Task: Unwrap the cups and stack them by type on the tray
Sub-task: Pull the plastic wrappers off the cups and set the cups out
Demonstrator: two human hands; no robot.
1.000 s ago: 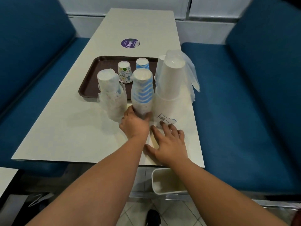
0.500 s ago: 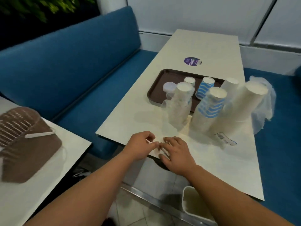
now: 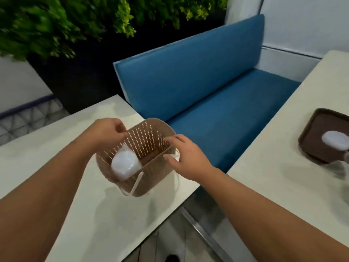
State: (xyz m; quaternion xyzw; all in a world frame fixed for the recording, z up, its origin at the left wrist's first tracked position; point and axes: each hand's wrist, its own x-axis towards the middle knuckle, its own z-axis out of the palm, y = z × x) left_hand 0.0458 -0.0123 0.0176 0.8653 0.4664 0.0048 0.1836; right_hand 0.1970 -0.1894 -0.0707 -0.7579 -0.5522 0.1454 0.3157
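A brown perforated basket bag (image 3: 151, 140) stands on a second white table (image 3: 90, 205) at my left. Inside it lies a wrapped white stack of cups (image 3: 124, 166). My left hand (image 3: 107, 132) pinches the bag's far left rim. My right hand (image 3: 181, 155) touches the right rim with its fingers spread and slightly bent. At the far right edge of the view is the brown tray (image 3: 319, 129), with one wrapped white cup stack (image 3: 335, 139) standing partly over it; the other cups are out of view.
A blue bench seat (image 3: 217, 99) runs between the two tables. The main white table (image 3: 302, 167) is at the right. Green plants (image 3: 75, 21) fill the top left. A gap with floor (image 3: 181, 239) lies between the table edges near me.
The view has swung left from the cup table to the second table. Both hands left the main table's edge and now hold the basket bag's rim.
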